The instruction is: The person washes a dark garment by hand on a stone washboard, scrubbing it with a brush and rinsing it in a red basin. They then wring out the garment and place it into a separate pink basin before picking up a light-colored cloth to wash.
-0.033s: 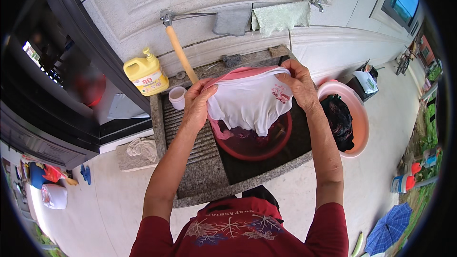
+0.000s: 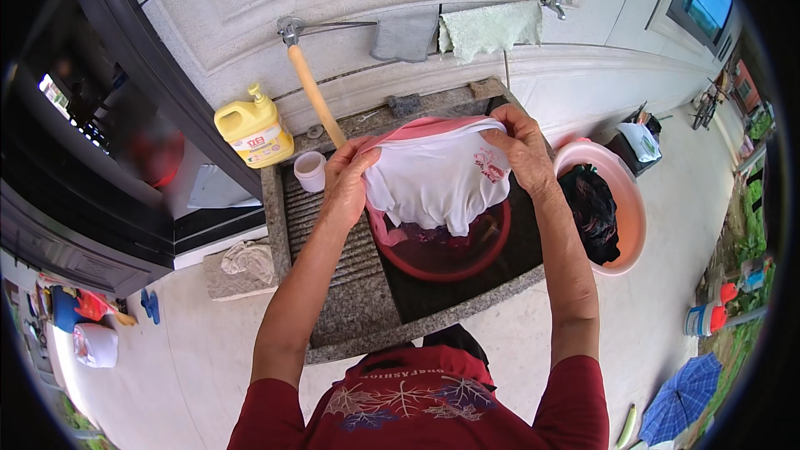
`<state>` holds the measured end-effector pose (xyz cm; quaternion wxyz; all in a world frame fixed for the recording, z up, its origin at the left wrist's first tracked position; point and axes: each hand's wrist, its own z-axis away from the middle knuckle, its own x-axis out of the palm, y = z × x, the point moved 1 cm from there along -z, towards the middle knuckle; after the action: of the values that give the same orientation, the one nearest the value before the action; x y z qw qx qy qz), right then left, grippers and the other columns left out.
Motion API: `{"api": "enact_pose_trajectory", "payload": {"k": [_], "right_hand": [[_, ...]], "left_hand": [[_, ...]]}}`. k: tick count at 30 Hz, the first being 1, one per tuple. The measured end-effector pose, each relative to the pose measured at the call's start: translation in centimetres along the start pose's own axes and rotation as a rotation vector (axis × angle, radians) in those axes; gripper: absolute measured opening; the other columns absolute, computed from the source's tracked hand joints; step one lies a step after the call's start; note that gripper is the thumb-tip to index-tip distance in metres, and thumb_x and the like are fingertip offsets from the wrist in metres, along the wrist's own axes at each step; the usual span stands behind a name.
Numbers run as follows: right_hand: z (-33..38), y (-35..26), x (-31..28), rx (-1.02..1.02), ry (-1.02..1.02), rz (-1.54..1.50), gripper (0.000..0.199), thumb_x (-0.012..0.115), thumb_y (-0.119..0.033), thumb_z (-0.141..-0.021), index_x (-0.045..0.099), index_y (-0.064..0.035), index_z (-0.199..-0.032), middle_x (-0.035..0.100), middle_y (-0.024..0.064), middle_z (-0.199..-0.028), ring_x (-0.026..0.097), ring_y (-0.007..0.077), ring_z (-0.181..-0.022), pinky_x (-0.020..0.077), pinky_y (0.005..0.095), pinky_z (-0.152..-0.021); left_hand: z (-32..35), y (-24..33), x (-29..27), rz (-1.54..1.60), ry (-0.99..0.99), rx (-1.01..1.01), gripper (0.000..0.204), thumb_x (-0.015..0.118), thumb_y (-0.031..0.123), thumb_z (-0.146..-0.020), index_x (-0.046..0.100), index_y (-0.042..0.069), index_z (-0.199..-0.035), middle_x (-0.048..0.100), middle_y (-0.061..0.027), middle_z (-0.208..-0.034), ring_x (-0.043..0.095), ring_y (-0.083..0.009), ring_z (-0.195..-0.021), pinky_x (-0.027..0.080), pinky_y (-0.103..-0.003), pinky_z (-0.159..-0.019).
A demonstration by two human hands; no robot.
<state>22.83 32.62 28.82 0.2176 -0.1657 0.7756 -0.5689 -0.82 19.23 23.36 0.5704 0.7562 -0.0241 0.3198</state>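
1. Garment [image 2: 437, 179], white with pink trim, hangs over the red basin [image 2: 450, 254] in the stone sink [image 2: 333, 317].
2. Both arms reach forward, raised; left hand [image 2: 346, 175] and right hand [image 2: 521, 146] each pinch an upper corner.
3. Its long axis runs left-right, hem pointing down into the basin.

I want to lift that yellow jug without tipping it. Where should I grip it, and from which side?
Grip the yellow jug by its moulded handle loop near the top, coming from above. It stands upright on the ledge left of the stone sink, pump on top, with the wall close behind it. That leaves the top freest.
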Motion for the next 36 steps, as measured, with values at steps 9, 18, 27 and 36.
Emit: {"api": "enact_pose_trajectory", "payload": {"k": [9,18,27,36], "right_hand": [[7.1,17.1,1.0,0.347,-0.199,0.469,0.024,0.063,-0.012,-0.074,0.06,-0.0017,-0.095,0.064,0.0161,-0.082,0.064,0.0206,-0.079,0.0485,0.0337,-0.069],[1.5,2.1,1.5,0.091,-0.473,0.078,0.014,0.062,0.006,-0.08,0.053,0.0007,-0.089,0.054,0.0006,-0.079,0.05,0.0071,-0.073,0.0427,0.0233,-0.064],[-5.4,-8.5,8.3,-0.095,-0.48,-0.29,0.009,0.06,0.002,-0.085,0.054,0.0008,-0.092,0.055,-0.0001,-0.082,0.049,0.0042,-0.074,0.0445,0.0209,-0.062],[-0.6,-4.5,15.5,-0.341,-0.479,-0.105,0.019,0.058,0.009,-0.082,0.051,-0.0013,-0.096,0.054,0.0035,-0.091,0.053,0.0107,-0.08,0.0439,0.0223,-0.073]], "left_hand": [[7.1,-11.4,-7.4,-0.879,-0.247,-0.364,0.028,0.065,0.014,-0.08,0.061,-0.003,-0.103,0.066,-0.0136,-0.088,0.063,-0.0195,-0.081,0.048,-0.031,-0.073],[7.0,1.3,-2.5,-0.422,0.162,-0.216,0.022,0.062,0.006,-0.086,0.059,0.003,-0.108,0.062,-0.0047,-0.099,0.06,-0.012,-0.087,0.053,-0.028,-0.073],[2.5,15.7,1.4,-0.092,0.289,0.075,0.019,0.053,0.002,-0.089,0.056,0.003,-0.108,0.064,-0.0087,-0.101,0.064,-0.0204,-0.093,0.057,-0.047,-0.078],[9.2,14.3,-6.7,-0.3,0.246,0.25,0.021,0.054,-0.002,-0.083,0.055,0.003,-0.104,0.061,-0.0047,-0.094,0.06,-0.0126,-0.09,0.05,-0.034,-0.083]]}}
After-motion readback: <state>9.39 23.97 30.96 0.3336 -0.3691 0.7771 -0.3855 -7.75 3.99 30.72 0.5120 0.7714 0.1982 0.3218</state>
